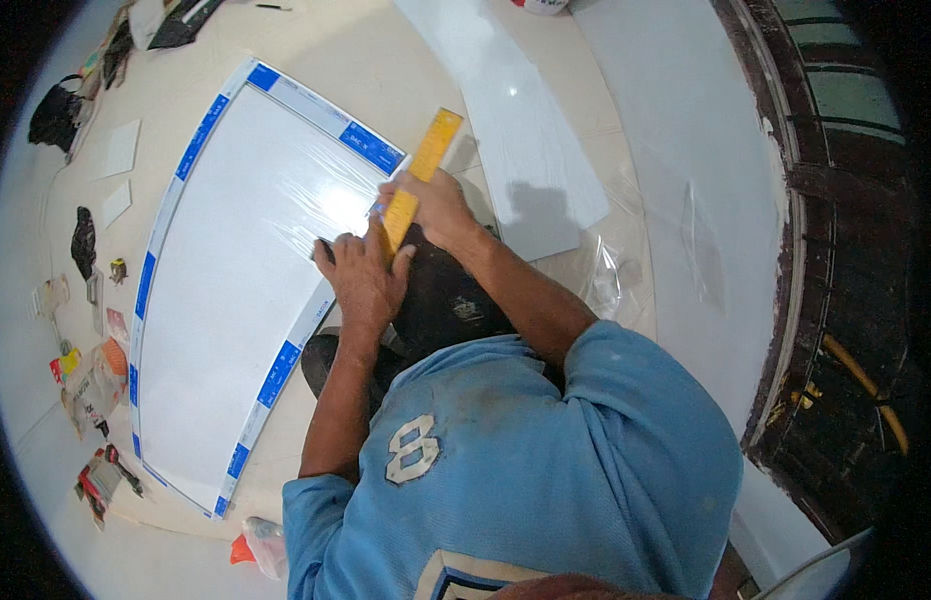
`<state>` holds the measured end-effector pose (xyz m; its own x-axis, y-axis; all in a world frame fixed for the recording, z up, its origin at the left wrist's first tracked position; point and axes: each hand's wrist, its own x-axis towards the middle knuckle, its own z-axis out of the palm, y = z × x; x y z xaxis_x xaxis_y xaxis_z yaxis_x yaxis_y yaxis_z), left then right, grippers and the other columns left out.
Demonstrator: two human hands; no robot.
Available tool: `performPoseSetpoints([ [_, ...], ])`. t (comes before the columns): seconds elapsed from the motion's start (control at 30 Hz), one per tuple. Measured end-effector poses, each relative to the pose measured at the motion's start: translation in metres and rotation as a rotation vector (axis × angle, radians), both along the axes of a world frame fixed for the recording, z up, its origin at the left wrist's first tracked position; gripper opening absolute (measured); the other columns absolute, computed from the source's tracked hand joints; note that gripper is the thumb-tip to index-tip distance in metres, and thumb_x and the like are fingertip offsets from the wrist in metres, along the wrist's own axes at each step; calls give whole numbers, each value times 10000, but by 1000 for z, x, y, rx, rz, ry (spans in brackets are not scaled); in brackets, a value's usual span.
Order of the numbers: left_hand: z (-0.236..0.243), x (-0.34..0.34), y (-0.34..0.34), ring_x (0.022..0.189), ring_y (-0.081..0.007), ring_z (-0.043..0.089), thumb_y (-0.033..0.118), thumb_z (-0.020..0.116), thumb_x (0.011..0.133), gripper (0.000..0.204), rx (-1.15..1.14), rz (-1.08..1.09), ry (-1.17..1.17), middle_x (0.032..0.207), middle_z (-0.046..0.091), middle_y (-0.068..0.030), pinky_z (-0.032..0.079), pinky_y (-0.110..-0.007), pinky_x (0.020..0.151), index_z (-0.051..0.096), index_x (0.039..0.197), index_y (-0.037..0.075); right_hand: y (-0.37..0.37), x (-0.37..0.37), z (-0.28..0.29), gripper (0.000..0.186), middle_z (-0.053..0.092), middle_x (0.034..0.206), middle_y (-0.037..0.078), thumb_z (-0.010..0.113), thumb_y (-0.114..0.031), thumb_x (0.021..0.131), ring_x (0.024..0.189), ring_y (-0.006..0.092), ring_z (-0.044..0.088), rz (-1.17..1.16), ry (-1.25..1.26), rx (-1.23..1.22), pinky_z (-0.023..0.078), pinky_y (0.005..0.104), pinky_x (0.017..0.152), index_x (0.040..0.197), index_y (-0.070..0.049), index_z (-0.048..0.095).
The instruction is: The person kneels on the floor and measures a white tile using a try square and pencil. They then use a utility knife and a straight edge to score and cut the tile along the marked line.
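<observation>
A long white panel (225, 260) lies on the floor, framed with white strips that carry blue labels (370, 147). A flat yellow ruler (440, 135) slants across its right edge near the upper corner. My right hand (437, 208) is closed around the ruler's middle. Lower down, my left hand (365, 275) rests at the panel edge, with the ruler's near end between its thumb and forefinger. Something small and dark (330, 243) shows beside the outer fingers of that hand; its kind is unclear. Wrinkled clear film reflects light on the panel near my hands.
A white board (515, 150) lies to the right, with crumpled clear plastic (607, 275) nearby. Along the left are white offcuts (122, 148), a tape measure (118, 268), bags (90, 390) and hand tools (120, 470). A dark-edged opening (785, 240) runs down the far right.
</observation>
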<state>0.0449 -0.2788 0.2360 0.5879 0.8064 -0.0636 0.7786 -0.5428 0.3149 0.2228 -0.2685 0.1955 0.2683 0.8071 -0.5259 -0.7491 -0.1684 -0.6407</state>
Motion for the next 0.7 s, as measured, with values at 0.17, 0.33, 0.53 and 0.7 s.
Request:
performPoseSetpoints([
  [0.17,31,16,-11,1284,-391,633,404,699,1036,610,23,102,-295,1240,725,-230,333,-608,1226,626,1479,-9,-65,5,11,204,738,1120,151,594,-120,1128,1017,248,757,136,-9,87,660,432,914,1277,18,590],
  [0.33,48,53,14,1009,-337,761,320,710,1022,495,-596,253,-667,1133,788,-197,596,-420,930,707,1352,-49,-99,-31,34,243,715,1136,90,598,-70,1106,1092,209,728,182,-115,193,629,385,962,1336,9,611],
  [0.53,55,55,4,847,-190,775,189,671,1075,259,-778,339,-674,926,773,-89,620,-337,760,757,1204,-19,-121,41,6,247,750,1184,152,659,-111,1066,1108,242,732,769,-332,126,623,370,966,1240,57,710],
  [0.7,63,38,-5,759,-165,752,189,659,1074,320,-832,442,-741,953,794,-138,610,-324,725,745,1255,-61,-156,156,-103,931,663,1416,307,868,-614,841,1337,449,629,305,-1386,-511,509,493,1144,1403,85,621],
])
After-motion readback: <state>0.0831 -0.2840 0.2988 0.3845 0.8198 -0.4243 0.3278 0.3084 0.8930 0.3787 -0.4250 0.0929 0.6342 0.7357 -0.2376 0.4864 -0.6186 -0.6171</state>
